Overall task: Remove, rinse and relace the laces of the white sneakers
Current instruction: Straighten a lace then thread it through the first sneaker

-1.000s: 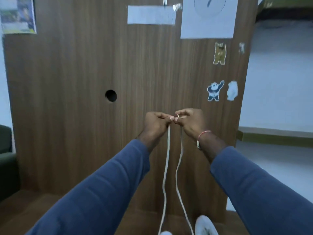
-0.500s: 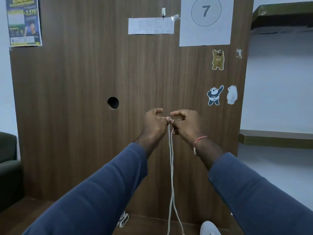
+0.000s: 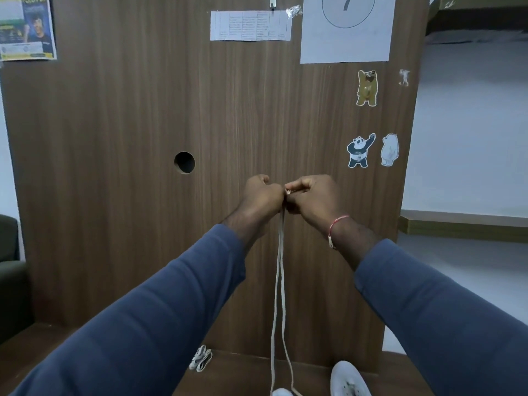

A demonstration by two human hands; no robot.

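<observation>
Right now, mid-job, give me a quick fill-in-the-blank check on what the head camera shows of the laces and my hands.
1. The white lace hangs in ____ strands from where the left hand and right hand pinch it.
2. The spare bundled lace lies to the ____ of those strands.
3. The white sneaker sits at the ____ edge of the view.
Missing words: two; left; bottom.
</observation>
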